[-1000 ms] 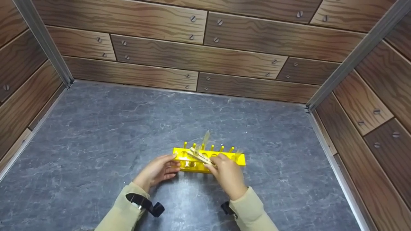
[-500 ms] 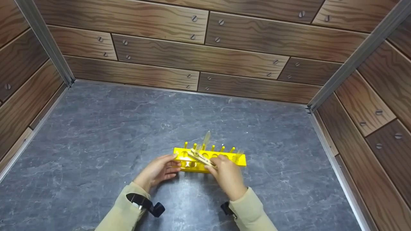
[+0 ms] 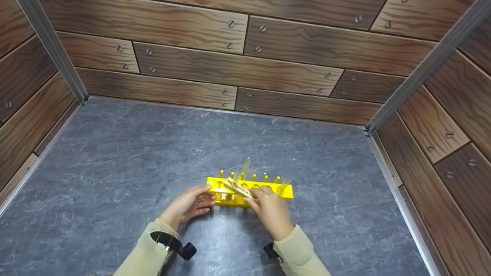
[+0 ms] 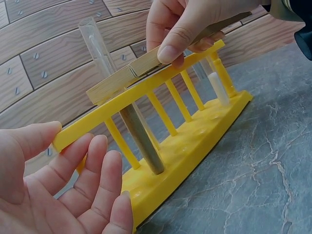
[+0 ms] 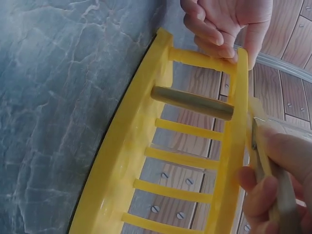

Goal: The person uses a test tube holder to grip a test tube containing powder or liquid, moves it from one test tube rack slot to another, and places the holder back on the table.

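A yellow test tube rack (image 3: pixel 287 191) stands on the grey marbled surface. My left hand (image 3: pixel 188 205) pinches its left end, thumb on top of the upper bar and fingers beneath. With my right hand (image 3: pixel 273 209) I grip a wooden test tube holder (image 4: pixel 114 87) between thumb and fingers, slanting low over the top bar. The holder's front end lies at a glass test tube (image 4: pixel 95 44), which rises above the bar. Brownish contents (image 4: pixel 141 139) fill the tube's lower part inside the rack. The right wrist view shows the same brown tube (image 5: pixel 192 103) between the bars.
A clear tube (image 3: pixel 246 165) slants up behind the rack's row of yellow pegs (image 3: pixel 265 178). Another tube, holding something white (image 4: pixel 218 87), stands at the rack's right end. Wood-patterned panels (image 3: pixel 191 57) wall the surface at the back and sides.
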### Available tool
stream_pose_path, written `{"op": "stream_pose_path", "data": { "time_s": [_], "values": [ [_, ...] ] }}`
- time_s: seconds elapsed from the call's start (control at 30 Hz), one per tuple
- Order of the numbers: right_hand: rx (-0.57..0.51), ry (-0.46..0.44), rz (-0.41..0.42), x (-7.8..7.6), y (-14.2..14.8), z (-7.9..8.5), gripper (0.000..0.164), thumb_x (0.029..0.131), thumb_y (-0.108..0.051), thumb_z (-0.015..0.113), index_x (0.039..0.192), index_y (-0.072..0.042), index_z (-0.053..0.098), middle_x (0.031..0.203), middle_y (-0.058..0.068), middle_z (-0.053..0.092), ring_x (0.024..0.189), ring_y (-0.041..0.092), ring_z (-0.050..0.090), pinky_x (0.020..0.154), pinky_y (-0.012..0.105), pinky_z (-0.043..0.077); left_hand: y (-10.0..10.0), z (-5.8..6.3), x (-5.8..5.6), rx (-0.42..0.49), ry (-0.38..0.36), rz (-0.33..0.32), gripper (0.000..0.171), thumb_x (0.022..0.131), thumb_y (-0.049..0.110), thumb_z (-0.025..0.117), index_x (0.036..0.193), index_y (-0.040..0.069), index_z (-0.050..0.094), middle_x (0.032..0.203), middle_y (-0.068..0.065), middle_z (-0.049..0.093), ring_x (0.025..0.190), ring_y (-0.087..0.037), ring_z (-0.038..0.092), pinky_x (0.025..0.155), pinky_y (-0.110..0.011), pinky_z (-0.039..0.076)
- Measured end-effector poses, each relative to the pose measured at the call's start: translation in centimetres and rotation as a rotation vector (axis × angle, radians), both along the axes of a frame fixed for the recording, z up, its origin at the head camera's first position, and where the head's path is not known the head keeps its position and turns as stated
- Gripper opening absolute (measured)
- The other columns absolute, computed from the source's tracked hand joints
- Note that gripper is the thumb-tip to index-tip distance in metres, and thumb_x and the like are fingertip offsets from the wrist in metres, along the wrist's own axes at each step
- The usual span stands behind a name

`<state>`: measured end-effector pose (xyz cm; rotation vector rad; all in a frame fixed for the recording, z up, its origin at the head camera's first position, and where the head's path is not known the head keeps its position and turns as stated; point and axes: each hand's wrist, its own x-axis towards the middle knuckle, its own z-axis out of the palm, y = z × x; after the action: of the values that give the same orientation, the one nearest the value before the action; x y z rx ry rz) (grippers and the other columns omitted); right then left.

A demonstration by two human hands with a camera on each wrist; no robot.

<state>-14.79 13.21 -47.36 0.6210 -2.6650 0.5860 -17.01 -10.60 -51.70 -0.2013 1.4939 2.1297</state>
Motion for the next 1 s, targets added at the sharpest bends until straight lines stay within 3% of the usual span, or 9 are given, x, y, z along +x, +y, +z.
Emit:
{"op": "stream_pose_path", "data": {
  "time_s": [1.0],
  "values": [
    [0.017, 0.020, -0.018, 0.7, 0.0, 2.0, 0.023, 0.083, -0.030, 0.069, 0.095, -0.010, 0.070, 0.082, 0.000, 0.062, 0.061, 0.010, 0.053, 0.055, 0.026, 0.048, 0.0, -0.1, 0.0, 0.006, -0.009, 0.005, 0.026, 0.092, 0.032, 0.056, 0.099, 0.007, 0.057, 0.091, -0.005, 0.062, 0.085, -0.020, 0.063, 0.074, -0.031, 0.051]
  ]
}}
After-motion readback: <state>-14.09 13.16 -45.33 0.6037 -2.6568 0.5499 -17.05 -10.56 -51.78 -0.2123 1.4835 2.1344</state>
